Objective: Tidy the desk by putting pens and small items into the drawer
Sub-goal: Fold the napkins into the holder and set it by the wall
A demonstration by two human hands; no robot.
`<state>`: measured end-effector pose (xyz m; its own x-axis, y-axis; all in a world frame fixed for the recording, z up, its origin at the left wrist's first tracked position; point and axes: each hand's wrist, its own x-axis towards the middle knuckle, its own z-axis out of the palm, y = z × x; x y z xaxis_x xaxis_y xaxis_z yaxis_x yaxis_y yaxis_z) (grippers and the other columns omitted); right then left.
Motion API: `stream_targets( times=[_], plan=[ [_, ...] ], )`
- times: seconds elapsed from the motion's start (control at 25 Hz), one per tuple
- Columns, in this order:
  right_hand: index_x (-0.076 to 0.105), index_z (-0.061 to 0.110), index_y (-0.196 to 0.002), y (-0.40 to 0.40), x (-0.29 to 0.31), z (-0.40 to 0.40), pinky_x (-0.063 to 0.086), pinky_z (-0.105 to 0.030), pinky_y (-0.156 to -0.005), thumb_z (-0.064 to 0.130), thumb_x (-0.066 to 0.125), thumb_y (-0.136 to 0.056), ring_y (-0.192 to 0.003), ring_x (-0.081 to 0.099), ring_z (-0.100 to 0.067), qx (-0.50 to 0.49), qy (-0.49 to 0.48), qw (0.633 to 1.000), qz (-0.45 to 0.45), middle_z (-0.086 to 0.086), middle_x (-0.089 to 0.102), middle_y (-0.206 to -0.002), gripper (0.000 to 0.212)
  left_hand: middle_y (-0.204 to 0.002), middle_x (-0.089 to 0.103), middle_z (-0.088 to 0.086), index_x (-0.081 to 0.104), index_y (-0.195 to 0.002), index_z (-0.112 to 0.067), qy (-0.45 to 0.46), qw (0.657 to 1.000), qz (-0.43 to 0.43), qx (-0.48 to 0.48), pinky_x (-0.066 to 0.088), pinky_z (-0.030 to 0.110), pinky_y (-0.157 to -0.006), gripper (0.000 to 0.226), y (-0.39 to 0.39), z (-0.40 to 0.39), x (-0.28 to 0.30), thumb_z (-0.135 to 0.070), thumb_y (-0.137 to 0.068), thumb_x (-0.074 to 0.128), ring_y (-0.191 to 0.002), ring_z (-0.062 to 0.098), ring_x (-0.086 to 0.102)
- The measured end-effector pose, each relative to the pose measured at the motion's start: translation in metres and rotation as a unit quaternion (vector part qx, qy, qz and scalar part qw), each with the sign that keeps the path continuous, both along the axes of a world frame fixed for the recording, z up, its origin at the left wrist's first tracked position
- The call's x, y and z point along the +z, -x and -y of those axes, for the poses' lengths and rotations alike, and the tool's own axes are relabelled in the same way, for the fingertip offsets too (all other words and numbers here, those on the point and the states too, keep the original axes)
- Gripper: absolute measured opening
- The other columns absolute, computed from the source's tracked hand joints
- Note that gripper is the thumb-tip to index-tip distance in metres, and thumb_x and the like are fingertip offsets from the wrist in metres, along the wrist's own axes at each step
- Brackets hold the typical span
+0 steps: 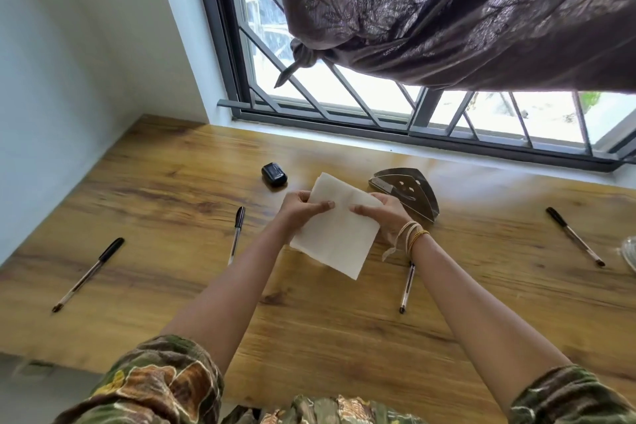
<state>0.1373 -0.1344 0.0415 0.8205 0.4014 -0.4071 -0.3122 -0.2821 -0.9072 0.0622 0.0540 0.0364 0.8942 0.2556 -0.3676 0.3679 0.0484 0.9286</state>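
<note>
Evidently both hands pinch an unprinted napkin [335,231].

A home: wooden desk [172,162] beneath barred window [344,103], knotted curtain [447,10].

Nothing readable is showing anywhere: no lettering, brand or number is coming through on the pens, on the small black case [274,174], on the metal holder [409,190] or on the white napkin [339,227].
</note>
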Motion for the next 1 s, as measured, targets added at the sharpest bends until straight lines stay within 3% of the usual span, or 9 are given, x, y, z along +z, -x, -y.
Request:
stream_targets(
  times=[0.12,0.28,0.44,0.52,0.6,0.8,1.0],
  plan=[
    [0.059,-0.002,-0.115,0.015,-0.013,-0.002,0.058,-0.045,-0.073,0.005,0.077,-0.075,-0.095,0.066,-0.035,-0.096,-0.098,0.984,-0.110,-0.020,0.066,-0.107,0.045,-0.101,0.072,0.016,0.070,-0.099,-0.005,0.055,0.996,-0.031,0.065,0.058,0.051,-0.080,0.033,-0.002,-0.002,-0.008,-0.020,-0.072,0.084,-0.091,0.036,0.069],
    [0.064,-0.002,-0.109,0.026,-0.022,-0.003,0.059,-0.042,-0.077,0.001,0.075,-0.076,-0.092,0.068,-0.032,-0.119,-0.032,0.986,-0.116,-0.019,0.068,-0.104,0.035,-0.109,0.070,0.020,0.066,-0.112,0.003,0.108,0.984,-0.063,0.129,0.056,0.052,-0.083,0.039,-0.007,-0.002,-0.014,-0.012,-0.078,0.078,-0.095,0.037,0.068],
    [0.070,0.003,-0.099,0.025,-0.023,-0.003,0.057,-0.045,-0.086,0.007,0.076,-0.075,-0.093,0.068,-0.030,-0.133,0.053,0.988,-0.052,-0.013,0.071,-0.100,0.025,-0.104,0.067,0.018,0.063,-0.094,0.002,0.088,0.982,-0.101,0.132,0.056,0.046,-0.078,0.010,-0.006,0.000,-0.008,0.000,-0.085,0.067,-0.093,0.034,0.065],
    [0.071,0.006,-0.100,0.027,-0.021,-0.005,0.056,-0.043,-0.087,0.009,0.075,-0.075,-0.090,0.067,-0.025,-0.122,0.090,0.988,-0.005,-0.008,0.071,-0.097,0.025,-0.100,0.066,0.016,0.058,-0.085,-0.003,0.078,0.982,-0.115,0.124,0.056,0.044,-0.073,0.008,-0.004,0.001,-0.004,0.001,-0.086,0.065,-0.091,0.033,0.066],
    [0.073,0.010,-0.098,0.030,-0.015,-0.009,0.056,-0.040,-0.087,0.011,0.073,-0.077,-0.089,0.065,-0.020,-0.108,0.122,0.985,0.051,-0.001,0.069,-0.092,0.022,-0.099,0.066,0.016,0.057,-0.092,-0.002,0.073,0.982,-0.127,0.120,0.057,0.046,-0.074,0.009,-0.003,0.003,-0.003,0.001,-0.086,0.064,-0.092,0.034,0.067],
    [0.075,0.017,-0.100,0.044,0.003,-0.024,0.049,-0.024,-0.070,0.012,0.064,-0.081,-0.079,0.062,-0.013,-0.053,0.170,0.964,0.197,0.003,0.071,-0.089,0.023,-0.095,0.068,0.015,0.058,-0.111,-0.003,0.137,0.977,-0.144,0.076,0.059,0.038,-0.058,0.020,-0.005,0.012,0.009,-0.014,-0.094,0.056,-0.076,0.028,0.070],
    [0.075,0.019,-0.100,0.051,0.004,-0.029,0.042,-0.017,-0.055,0.025,0.060,-0.089,-0.074,0.061,-0.011,-0.015,0.179,0.963,0.202,0.004,0.071,-0.086,0.019,-0.098,0.070,0.015,0.062,-0.100,-0.002,0.153,0.977,-0.141,0.054,0.061,0.034,-0.062,0.025,-0.009,0.012,0.017,-0.018,-0.097,0.043,-0.075,0.024,0.071]
  ],
)
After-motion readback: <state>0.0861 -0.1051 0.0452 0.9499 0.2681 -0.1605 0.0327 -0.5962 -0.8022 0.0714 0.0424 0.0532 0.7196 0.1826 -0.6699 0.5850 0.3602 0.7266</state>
